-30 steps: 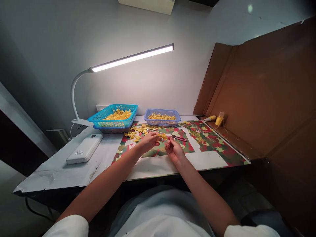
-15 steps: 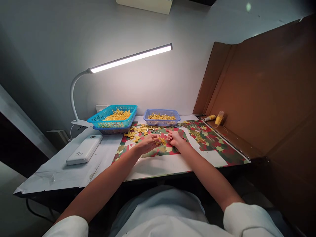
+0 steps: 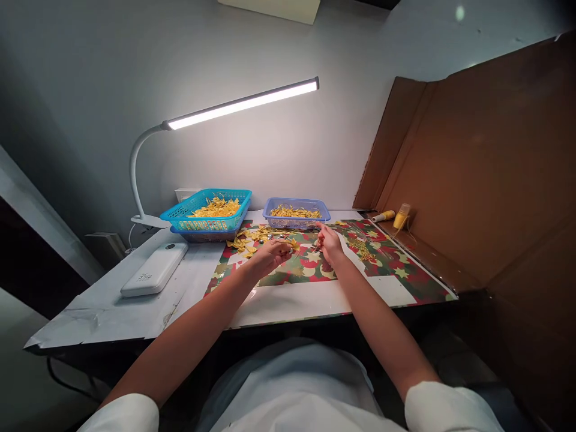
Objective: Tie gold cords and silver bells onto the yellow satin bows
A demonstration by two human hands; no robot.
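My left hand (image 3: 273, 253) is closed in a pinch around a small yellow ribbon bow (image 3: 295, 244), which sticks out past the fingertips. A short way to the right, apart from it, is my right hand (image 3: 330, 244). Its index finger points forward while the other fingers curl around something thin, too small to make out. Both hands are above a camouflage-patterned sheet (image 3: 306, 275) with stars on it. Loose yellow ribbon bows (image 3: 243, 245) lie to the left of my left hand, with a few small shiny round pieces among them.
A blue basket (image 3: 207, 224) of yellow bows stands at the back left, beside a purple basket (image 3: 297, 221) of golden pieces. A lamp (image 3: 243, 106) arches above. A white power bank (image 3: 155, 271) lies left; fine golden strands (image 3: 362, 249), a small bottle (image 3: 401, 216) and cardboard (image 3: 486, 162) are right.
My right hand has moved away from the bow, to the right and slightly farther from me. My left hand has shifted a little, keeping the bow. The view has turned slightly.
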